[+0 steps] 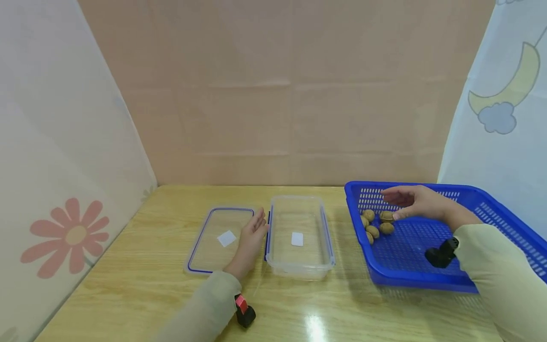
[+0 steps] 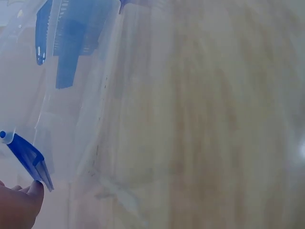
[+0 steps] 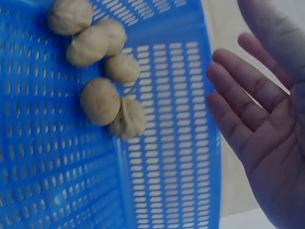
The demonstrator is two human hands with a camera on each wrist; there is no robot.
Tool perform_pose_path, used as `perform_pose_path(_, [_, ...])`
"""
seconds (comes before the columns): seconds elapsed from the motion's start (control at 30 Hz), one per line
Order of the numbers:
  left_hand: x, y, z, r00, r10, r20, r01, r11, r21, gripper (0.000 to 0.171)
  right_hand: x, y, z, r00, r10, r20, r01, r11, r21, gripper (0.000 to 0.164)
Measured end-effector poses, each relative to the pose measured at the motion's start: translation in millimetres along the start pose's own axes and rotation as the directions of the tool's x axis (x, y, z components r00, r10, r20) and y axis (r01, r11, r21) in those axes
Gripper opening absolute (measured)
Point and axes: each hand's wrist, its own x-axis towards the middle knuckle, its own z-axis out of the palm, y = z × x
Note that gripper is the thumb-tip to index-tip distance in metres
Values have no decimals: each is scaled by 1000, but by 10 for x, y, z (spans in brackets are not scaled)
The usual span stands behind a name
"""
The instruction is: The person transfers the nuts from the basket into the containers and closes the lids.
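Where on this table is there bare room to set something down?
Bare wood table lies left of the lid, in front of the clear container, and in a narrower strip between that container and the blue basket. It's crowded between lid and container, where the left hand is, and in the basket's left end, where walnuts cluster near the right hand.

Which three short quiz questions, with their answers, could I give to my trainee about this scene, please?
1. Fill in: in the head view, the lid lies to the ____ of the clear container.
2. True or false: the right hand is gripping something.
3. What holds the walnuts? A: the lid; B: the blue basket; C: the clear container.

Key: 1, left; 2, false; 3, B.
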Motion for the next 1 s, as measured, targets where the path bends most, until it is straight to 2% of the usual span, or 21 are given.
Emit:
perform_pose_path(0.2, [-9, -43, 39, 1000, 10, 3, -10, 999, -32, 53, -7, 191, 8, 993, 80, 83, -89, 990, 110, 66])
perform_pose_path(0.37, [-26, -21, 70, 999, 36, 3, -36, 998, -54, 52, 11, 297, 11, 984, 119, 132, -139, 978, 156, 65])
perform_pose_path(0.5, [-46, -9, 68, 1000, 29, -6, -30, 997, -66, 52, 40, 352, 45, 978, 125, 167, -154, 973, 171, 62])
perform_pose_path(0.7, [-60, -15, 72, 1000, 9, -22, -10, 998, -55, 50, 106, 427, 111, 974, 77, 213, -115, 978, 176, 56])
perform_pose_path(0.8, [-67, -30, 79, 999, 3, -40, -4, 999, -38, 48, 127, 434, 138, 970, 85, 228, -124, 979, 162, 55])
perform_pose_path(1.0, [-108, -28, 88, 997, 55, -52, -55, 998, 7, 46, 141, 457, 181, 961, 127, 244, -169, 973, 155, 56])
